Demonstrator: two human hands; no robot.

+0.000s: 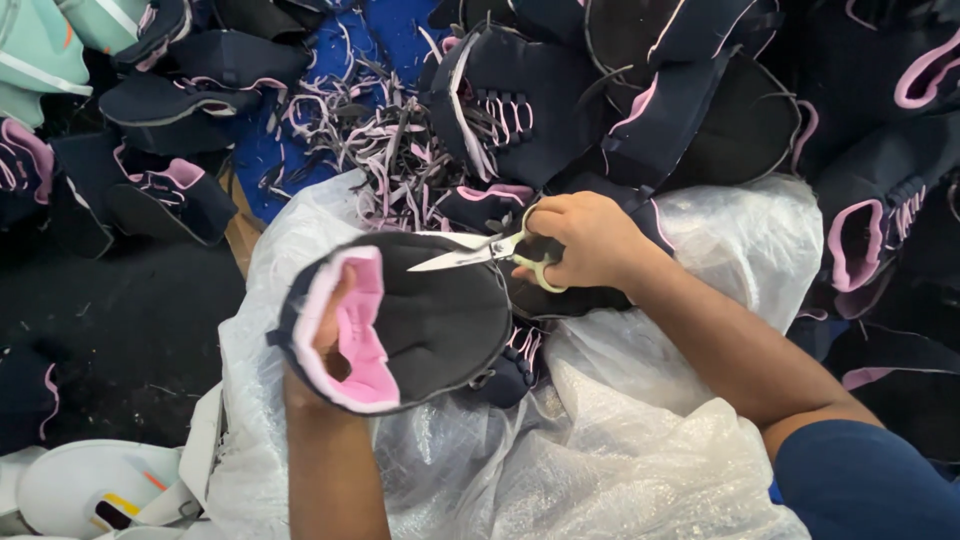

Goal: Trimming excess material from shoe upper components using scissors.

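Note:
My left hand is pushed inside a dark shoe upper with a pink lining, holding it up over my lap. Only part of that hand shows through the pink collar. My right hand grips a pair of scissors with pale yellow-green handles. The blades are slightly apart and lie across the upper's top edge, pointing left.
A clear plastic sheet covers my lap. Many dark shoe uppers with pink trim are piled ahead and to the right. Cut strips of pink and dark trim lie on a blue surface. A white object sits at lower left.

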